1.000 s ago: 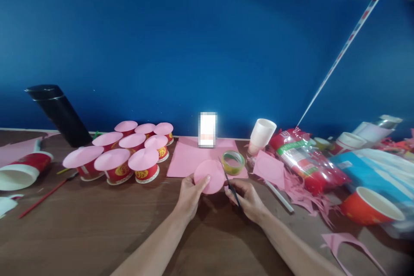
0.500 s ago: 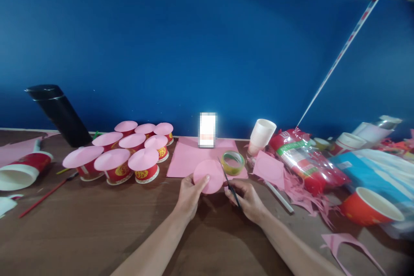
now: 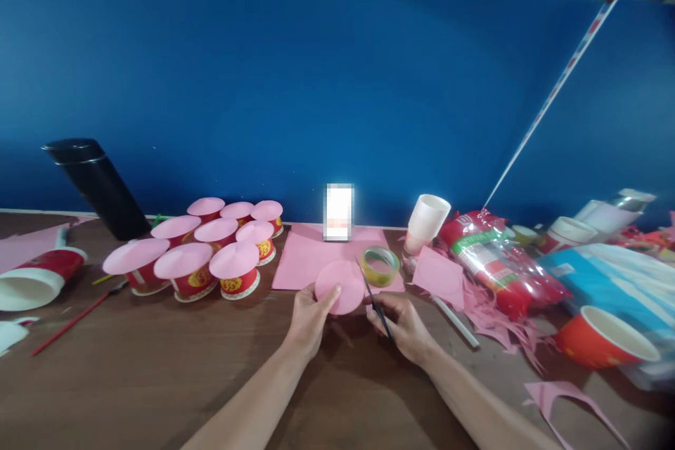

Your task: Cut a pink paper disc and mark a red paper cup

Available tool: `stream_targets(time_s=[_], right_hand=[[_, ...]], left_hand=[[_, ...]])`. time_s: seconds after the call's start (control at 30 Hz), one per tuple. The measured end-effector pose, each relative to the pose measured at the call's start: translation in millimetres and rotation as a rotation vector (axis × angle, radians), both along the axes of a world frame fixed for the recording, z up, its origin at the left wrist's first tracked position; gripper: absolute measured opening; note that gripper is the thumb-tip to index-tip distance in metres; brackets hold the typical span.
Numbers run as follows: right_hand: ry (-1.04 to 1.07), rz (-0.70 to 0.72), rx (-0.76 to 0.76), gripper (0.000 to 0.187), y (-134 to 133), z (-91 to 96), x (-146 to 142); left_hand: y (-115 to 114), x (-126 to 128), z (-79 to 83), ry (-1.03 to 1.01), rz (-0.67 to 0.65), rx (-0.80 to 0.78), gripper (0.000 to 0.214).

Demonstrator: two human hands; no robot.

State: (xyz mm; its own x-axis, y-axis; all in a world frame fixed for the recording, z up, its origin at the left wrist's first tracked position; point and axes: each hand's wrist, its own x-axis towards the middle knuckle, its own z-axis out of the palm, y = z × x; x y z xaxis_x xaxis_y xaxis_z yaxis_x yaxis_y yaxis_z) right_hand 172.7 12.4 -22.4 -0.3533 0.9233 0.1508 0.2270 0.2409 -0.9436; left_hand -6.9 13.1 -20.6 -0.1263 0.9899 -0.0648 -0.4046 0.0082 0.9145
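My left hand (image 3: 310, 316) pinches a round pink paper disc (image 3: 340, 286) by its lower left edge, holding it above the brown table (image 3: 158, 365). My right hand (image 3: 403, 323) is closed round a pair of dark scissors (image 3: 375, 299) whose blades point up and away at the disc's right edge. Just beyond the disc lie a pink paper sheet (image 3: 311, 253) and a roll of tape (image 3: 380, 265).
Several upturned red cups topped with pink discs (image 3: 205, 253) cluster at the left, near a black flask (image 3: 98, 186). A white cup stack (image 3: 427, 221), a red plastic packet (image 3: 496, 260), pink scraps (image 3: 496, 316) and a red cup (image 3: 604, 334) crowd the right. A blue wall stands behind.
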Motion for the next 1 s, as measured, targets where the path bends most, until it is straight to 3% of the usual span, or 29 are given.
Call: stream_targets(time_s=[0.37, 1.0], right_hand=[[0.113, 0.022, -0.065, 0.028, -2.2, 3.9, -1.2], [0.088, 0.010, -0.046, 0.032, -0.9, 2.6, -1.3]], left_hand=[[-1.3, 0.2, -0.4, 0.006, -0.044, 0.011, 0.033], [-1.9, 0.6, 0.7, -0.010, -0.030, -0.003, 0.038]])
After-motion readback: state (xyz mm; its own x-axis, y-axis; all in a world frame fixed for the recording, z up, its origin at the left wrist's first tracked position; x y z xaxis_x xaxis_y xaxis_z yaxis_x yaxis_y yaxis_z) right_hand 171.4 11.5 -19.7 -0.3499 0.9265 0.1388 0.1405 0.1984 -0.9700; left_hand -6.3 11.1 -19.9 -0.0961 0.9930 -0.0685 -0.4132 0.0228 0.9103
